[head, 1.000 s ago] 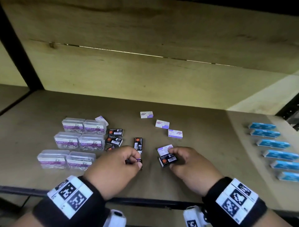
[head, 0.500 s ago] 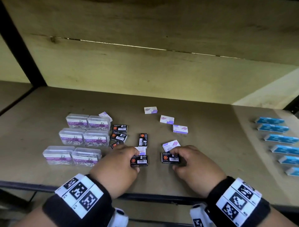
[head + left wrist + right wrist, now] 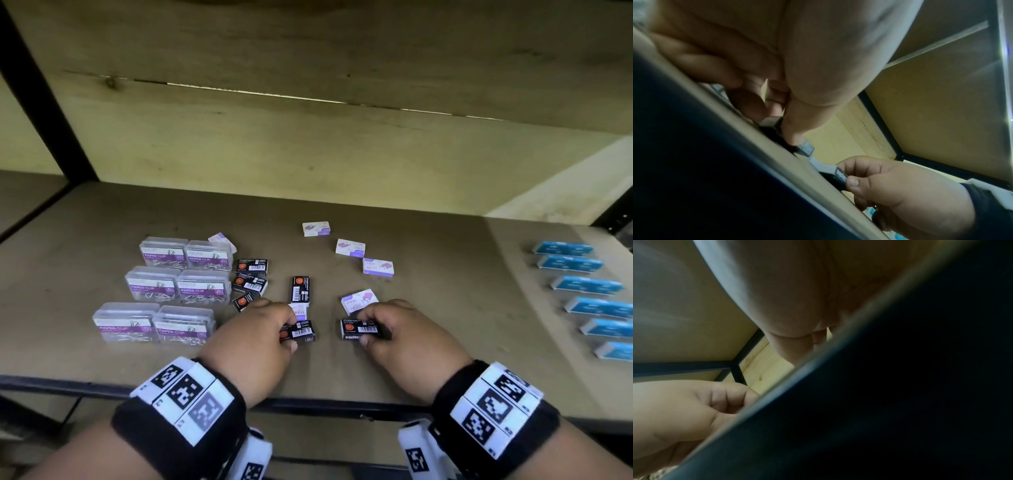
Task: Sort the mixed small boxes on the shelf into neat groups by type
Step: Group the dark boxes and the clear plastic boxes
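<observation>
Wooden shelf board (image 3: 428, 359) under a low plank ceiling, carrying the whole sort. Near its front edge, pinching one small black barcode-labelled cardboard box (image 3: 297, 331) in the left hand (image 3: 255, 337) and another matching black box (image 3: 359, 329) in the right hand (image 3: 407, 330), fingers curled round each. Better: sliding both flat toward the loose black boxes (image 3: 251, 274) just right of the clear plastic paper-clip cases (image 3: 171, 291), squaring edges, keeping clear of white-and-purple staple boxes (image 3: 359, 301) close behind. Blue boxes (image 3: 582, 284) lining up far right.
</observation>
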